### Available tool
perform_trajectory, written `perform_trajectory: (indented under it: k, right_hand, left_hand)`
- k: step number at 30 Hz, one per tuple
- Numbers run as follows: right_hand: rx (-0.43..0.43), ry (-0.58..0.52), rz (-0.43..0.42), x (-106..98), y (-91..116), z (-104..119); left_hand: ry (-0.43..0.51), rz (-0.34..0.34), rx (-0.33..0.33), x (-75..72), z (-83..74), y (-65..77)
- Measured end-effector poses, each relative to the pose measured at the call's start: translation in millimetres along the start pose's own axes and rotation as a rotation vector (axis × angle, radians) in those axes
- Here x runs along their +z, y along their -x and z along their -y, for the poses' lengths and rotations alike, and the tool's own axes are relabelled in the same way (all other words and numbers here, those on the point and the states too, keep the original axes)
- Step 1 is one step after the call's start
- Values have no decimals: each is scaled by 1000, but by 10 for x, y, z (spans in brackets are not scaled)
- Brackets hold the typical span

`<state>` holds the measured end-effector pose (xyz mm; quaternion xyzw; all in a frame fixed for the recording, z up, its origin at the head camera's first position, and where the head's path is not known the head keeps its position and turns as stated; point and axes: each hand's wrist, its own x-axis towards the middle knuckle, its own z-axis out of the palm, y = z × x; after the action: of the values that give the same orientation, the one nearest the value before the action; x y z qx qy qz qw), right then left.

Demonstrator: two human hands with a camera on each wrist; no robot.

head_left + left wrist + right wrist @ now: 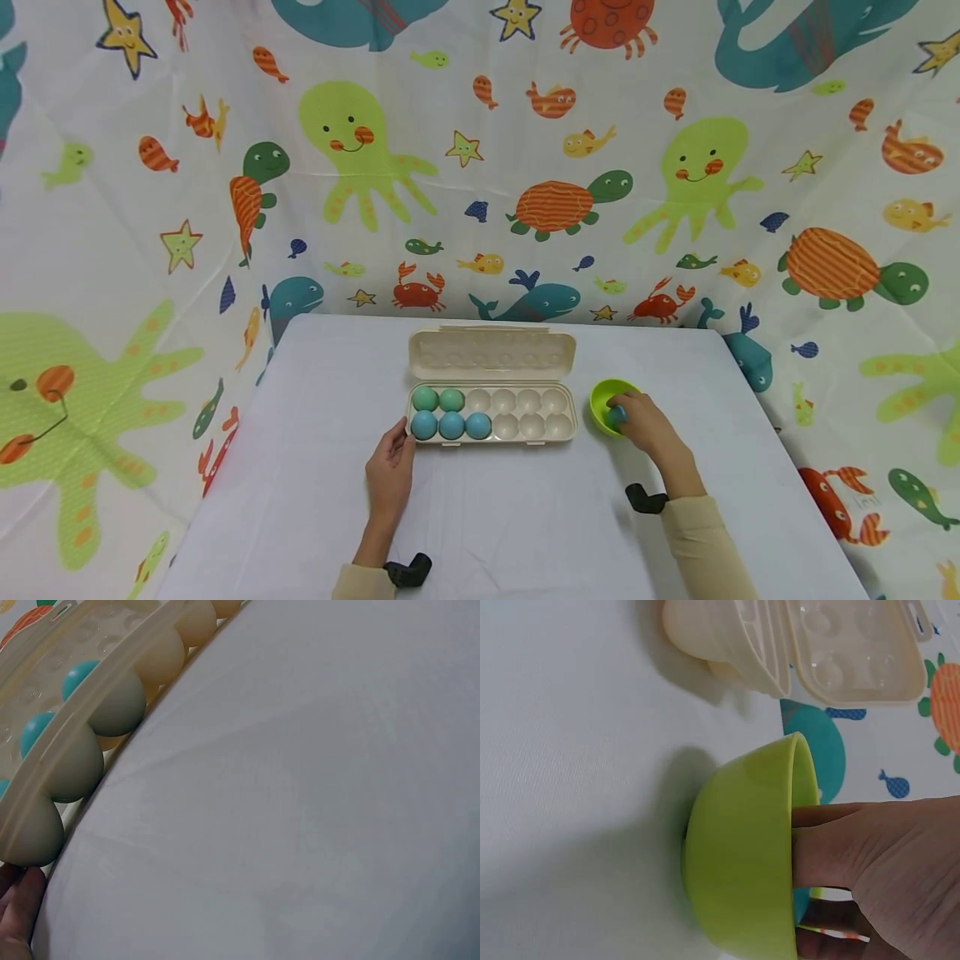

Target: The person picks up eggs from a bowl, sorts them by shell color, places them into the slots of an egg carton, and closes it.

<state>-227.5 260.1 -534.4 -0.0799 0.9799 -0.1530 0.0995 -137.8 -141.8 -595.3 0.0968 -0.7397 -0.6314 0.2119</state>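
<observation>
A cream egg carton [566, 412] lies with its lid [491, 354] folded back. In its left end sit two green balls [424, 398] in the back row and three blue balls [452, 425] in the front row. My left hand [390, 475] holds the carton's front left corner, with fingertips [26, 896] against its end cup in the left wrist view. To the right, my right hand [647, 423] reaches into a lime-green bowl [739, 855]. Its fingers grip a blue ball [617, 414] there, mostly hidden by the bowl wall and fingers in the right wrist view.
A white cloth covers the table [517, 525]. Behind it and at both sides hangs a curtain [450, 233] printed with sea animals. Black wrist devices [647, 498] sit on both forearms.
</observation>
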Motion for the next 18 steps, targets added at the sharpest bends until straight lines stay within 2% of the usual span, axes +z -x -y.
perform_trajectory:
  k: [3, 12, 18]
  right_hand:
    - [30, 3, 2, 22, -30, 26]
    - [30, -31, -26, 17, -29, 37]
    - [-25, -77, -137, -6, 5, 79]
  left_hand:
    - [-1, -5, 7, 1, 13, -3]
    - [5, 2, 20, -9, 26, -2]
    - [10, -6, 19, -5, 24, 4]
